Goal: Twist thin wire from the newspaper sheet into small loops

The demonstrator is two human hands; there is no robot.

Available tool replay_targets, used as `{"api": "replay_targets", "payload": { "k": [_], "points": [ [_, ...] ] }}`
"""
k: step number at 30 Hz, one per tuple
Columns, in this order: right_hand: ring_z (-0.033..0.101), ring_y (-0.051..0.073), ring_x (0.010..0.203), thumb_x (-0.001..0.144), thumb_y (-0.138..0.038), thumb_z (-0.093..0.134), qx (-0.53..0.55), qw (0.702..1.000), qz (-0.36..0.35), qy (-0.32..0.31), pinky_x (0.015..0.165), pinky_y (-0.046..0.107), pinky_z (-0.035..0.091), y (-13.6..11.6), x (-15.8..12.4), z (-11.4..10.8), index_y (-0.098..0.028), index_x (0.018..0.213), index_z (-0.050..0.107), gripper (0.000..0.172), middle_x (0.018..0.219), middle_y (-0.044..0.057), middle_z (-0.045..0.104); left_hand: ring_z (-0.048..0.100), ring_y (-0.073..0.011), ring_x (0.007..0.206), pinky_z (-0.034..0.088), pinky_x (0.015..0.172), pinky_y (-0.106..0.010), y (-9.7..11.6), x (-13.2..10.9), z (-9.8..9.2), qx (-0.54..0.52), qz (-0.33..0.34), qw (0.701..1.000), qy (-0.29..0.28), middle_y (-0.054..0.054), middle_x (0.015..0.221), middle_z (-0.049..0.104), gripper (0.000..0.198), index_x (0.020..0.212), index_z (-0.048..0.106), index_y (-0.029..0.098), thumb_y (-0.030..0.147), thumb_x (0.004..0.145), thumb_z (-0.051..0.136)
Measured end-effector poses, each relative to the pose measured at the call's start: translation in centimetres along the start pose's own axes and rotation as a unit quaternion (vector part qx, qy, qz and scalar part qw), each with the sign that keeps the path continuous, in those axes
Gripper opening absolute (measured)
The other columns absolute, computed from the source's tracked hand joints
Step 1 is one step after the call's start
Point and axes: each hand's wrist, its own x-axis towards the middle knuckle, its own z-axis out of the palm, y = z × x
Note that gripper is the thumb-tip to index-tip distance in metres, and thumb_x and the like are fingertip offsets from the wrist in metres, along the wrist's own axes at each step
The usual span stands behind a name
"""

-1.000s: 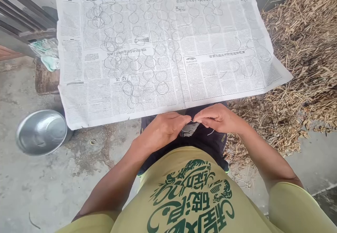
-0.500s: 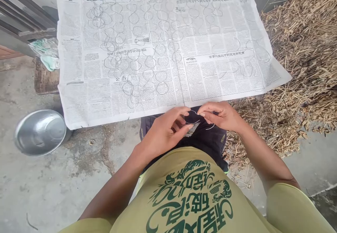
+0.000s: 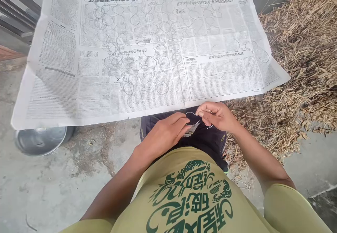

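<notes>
A thin, curved piece of wire is held between my two hands, above the dark shorts on my lap. My right hand pinches it near its middle between thumb and fingertips, and a short end sticks out below those fingers. On the other side, my left hand has its fingers drawn together at the left curve of the loop; its thumb is mostly hidden. Just beyond both hands lies a spread newspaper, with many wire pieces bent into figure-eight shapes on it.
A metal basin stands on the concrete floor at the left, partly covered by the newspaper's edge. Dry straw is heaped along the right. Dark metal bars are at the upper left.
The newspaper's left side has unfolded outward and now covers part of the basin and the stool behind it. My left hand's fingers have closed together at the wire. The right hand barely moved.
</notes>
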Motion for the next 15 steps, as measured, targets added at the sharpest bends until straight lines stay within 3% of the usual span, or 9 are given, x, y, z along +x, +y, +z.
{"api": "replay_targets", "payload": {
  "k": [4, 15],
  "points": [
    [0.051, 0.007, 0.049, 0.113, -0.038, 0.061, 0.009, 1.000, 0.013, -0.017, 0.053, 0.022, 0.041, 0.0, 0.1, 0.1, -0.020, 0.107, 0.074, 0.022, 0.058, -0.008, 0.062, 0.078, -0.0211, 0.095, 0.066, 0.080, -0.034, 0.0, -0.1, 0.0, -0.007, 0.007, 1.000, 0.010, -0.010, 0.107, 0.078, 0.017, 0.112, 0.072, 0.017, 0.023, 0.114, 0.057],
    [0.051, 0.009, 0.051, 0.114, -0.046, 0.057, 0.009, 0.999, 0.035, -0.016, 0.055, 0.024, 0.042, 0.1, 0.3, 1.2, -0.021, 0.106, 0.071, 0.029, 0.059, -0.007, 0.061, 0.076, -0.0177, 0.090, 0.061, 0.077, -0.031, -0.4, -0.3, 1.2, -0.035, -0.029, 0.995, 0.091, -0.008, 0.105, 0.080, 0.016, 0.103, 0.076, 0.020, 0.020, 0.111, 0.062]
  ]
}}
